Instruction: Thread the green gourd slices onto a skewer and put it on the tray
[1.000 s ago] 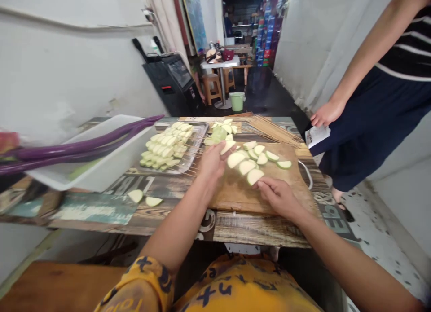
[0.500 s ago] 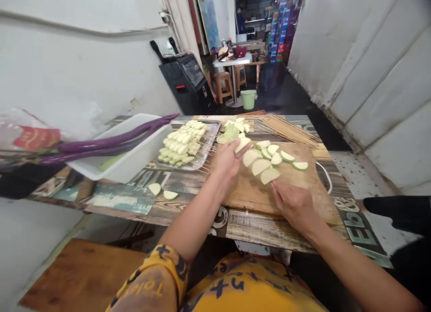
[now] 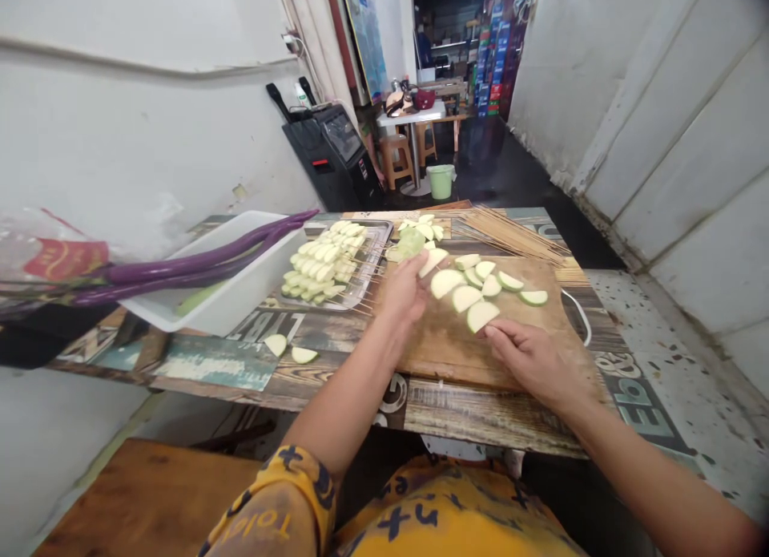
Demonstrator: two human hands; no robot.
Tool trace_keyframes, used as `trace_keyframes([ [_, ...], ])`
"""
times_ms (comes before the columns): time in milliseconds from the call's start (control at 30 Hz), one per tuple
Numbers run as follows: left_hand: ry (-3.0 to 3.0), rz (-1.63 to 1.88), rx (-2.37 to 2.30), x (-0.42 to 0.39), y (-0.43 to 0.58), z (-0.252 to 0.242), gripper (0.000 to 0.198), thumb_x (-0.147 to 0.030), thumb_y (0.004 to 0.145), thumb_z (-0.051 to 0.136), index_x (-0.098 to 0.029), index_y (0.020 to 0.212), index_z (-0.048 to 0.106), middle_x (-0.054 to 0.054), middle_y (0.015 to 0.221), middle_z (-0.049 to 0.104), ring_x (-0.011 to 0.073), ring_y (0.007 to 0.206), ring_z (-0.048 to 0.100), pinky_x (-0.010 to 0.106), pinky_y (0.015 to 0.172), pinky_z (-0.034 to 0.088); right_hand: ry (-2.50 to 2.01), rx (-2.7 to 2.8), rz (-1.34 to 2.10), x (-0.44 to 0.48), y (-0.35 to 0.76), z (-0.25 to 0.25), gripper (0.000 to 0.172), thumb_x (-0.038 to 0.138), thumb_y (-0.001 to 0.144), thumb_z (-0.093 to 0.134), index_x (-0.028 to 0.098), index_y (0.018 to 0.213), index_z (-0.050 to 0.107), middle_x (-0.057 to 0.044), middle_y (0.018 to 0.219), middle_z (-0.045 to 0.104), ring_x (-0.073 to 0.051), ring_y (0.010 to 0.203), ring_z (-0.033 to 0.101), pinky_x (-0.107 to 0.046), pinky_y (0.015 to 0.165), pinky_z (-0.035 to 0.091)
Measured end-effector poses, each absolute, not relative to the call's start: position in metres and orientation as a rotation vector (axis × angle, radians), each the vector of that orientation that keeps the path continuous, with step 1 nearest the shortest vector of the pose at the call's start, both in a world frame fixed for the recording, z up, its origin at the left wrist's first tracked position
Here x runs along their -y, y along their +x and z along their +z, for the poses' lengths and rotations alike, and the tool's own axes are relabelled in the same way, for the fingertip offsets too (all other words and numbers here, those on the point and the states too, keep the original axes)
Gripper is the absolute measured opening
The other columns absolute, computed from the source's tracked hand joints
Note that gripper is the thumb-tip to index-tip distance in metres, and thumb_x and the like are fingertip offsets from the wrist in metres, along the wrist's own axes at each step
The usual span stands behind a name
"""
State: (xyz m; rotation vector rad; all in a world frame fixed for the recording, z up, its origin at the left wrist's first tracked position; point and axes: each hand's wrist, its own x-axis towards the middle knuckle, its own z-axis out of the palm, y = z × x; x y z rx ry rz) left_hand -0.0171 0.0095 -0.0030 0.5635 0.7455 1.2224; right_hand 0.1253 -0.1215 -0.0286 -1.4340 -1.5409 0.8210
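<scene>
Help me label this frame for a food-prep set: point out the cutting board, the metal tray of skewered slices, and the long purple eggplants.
cutting board (image 3: 444, 345): head view, bare wood near its front edge.
metal tray (image 3: 377, 251): head view, bare right side.
purple eggplants (image 3: 198, 260): head view, mid-length over the white tub.

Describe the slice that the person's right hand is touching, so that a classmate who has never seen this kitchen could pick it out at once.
Find the wooden cutting board on the table. On it lies a cluster of pale, green-edged slices. The one meant is the slice closest to the person, with the right hand at its edge; the left hand is at another slice farther back.
</scene>
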Motion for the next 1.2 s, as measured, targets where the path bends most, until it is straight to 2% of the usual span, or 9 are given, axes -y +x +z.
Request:
trace_keyframes([
  [67,0.547,1.239,-0.761,-0.008,-0.017,-0.002,0.006,-0.014,0.075,0.059,-0.012,0.080,0.061,0.005,0.076,0.069,0.0156,0.070,0.067,0.030,0.078,0.052,-1.449,1.701,0.458,0.122,0.125,-0.035,0.026,0.032,0.086,0.044,0.017,0.075,0.062,-0.002,0.061,0.057,-0.013,0.054,0.051,-0.024,0.054,0.038],
  [167,0.548,1.221,-0.760,-0.005,-0.016,0.000,0.007,-0.014,0.075,0.059,-0.012,0.081,0.060,0.005,0.075,0.069,0.0144,0.067,0.067,0.030,0.077,0.053,-1.440,1.842,0.186,0.122,0.125,-0.042,0.026,0.025,0.087,0.042,0.017,0.074,0.062,-0.006,0.068,0.063,-0.015,0.058,0.055,-0.025,0.058,0.039],
  [300,0.558,1.215,-0.764,-0.005,-0.016,0.001,0.005,-0.015,0.075,0.059,-0.012,0.078,0.060,0.005,0.072,0.068,0.0159,0.071,0.067,0.030,0.078,0.052,-1.432,1.813,0.305,0.122,0.125,-0.039,0.026,0.026,0.088,0.039,0.016,0.080,0.061,-0.004,0.065,0.060,-0.014,0.056,0.053,-0.025,0.054,0.037],
  [433,0.575,1.193,-0.734,-0.005,-0.015,0.000,0.005,-0.014,0.073,0.060,-0.010,0.075,0.061,0.006,0.069,0.068,0.0171,0.075,0.067,0.030,0.080,0.052,-1.442,1.682,0.697,0.120,0.125,-0.028,0.030,0.034,0.089,0.036,0.016,0.083,0.060,0.003,0.050,0.043,-0.011,0.044,0.039,-0.022,0.043,0.031],
  [533,0.578,1.172,-0.699,-0.004,-0.014,-0.001,0.004,-0.014,0.073,0.060,-0.010,0.074,0.060,0.006,0.067,0.067,0.0173,0.075,0.067,0.030,0.079,0.052,-1.459,1.625,0.779,0.120,0.124,-0.023,0.031,0.036,0.087,0.038,0.015,0.081,0.061,0.005,0.049,0.039,-0.010,0.043,0.036,-0.022,0.041,0.029],
  [867,0.617,1.188,-0.646,-0.002,-0.013,-0.003,0.014,-0.020,0.072,0.065,-0.010,0.082,0.063,0.007,0.078,0.069,0.0171,0.083,0.065,0.028,0.080,0.050,-1.417,1.640,0.595,0.117,0.125,-0.034,0.027,0.030,0.087,0.042,0.014,0.085,0.063,0.003,0.052,0.044,-0.010,0.048,0.041,-0.021,0.047,0.034],
  [967,0.642,1.190,-0.647,-0.001,-0.013,-0.002,0.016,-0.024,0.074,0.064,-0.010,0.083,0.063,0.008,0.082,0.069,0.0167,0.085,0.065,0.027,0.081,0.049,-1.425,1.643,0.523,0.117,0.126,-0.034,0.027,0.029,0.087,0.043,0.014,0.083,0.064,0.002,0.054,0.051,-0.011,0.050,0.047,-0.021,0.049,0.037],
  [1100,0.708,1.172,-0.683,0.003,-0.013,0.001,0.024,-0.034,0.076,0.061,-0.014,0.089,0.063,0.007,0.087,0.069,0.0163,0.087,0.064,0.027,0.080,0.049,-1.418,1.674,0.246,0.117,0.128,-0.038,0.022,0.025,0.086,0.047,0.015,0.081,0.065,-0.002,0.069,0.065,-0.013,0.060,0.058,-0.022,0.056,0.042],
  [1200,0.697,1.108,-0.674,0.005,-0.015,0.004,0.037,-0.047,0.078,0.055,-0.014,0.093,0.062,0.010,0.093,0.068,0.0184,0.092,0.064,0.029,0.081,0.048,-1.373,1.789,0.008,0.120,0.130,-0.041,0.019,0.021,0.086,0.048,0.015,0.079,0.065,-0.004,0.071,0.067,-0.012,0.060,0.059,-0.022,0.057,0.042],
])
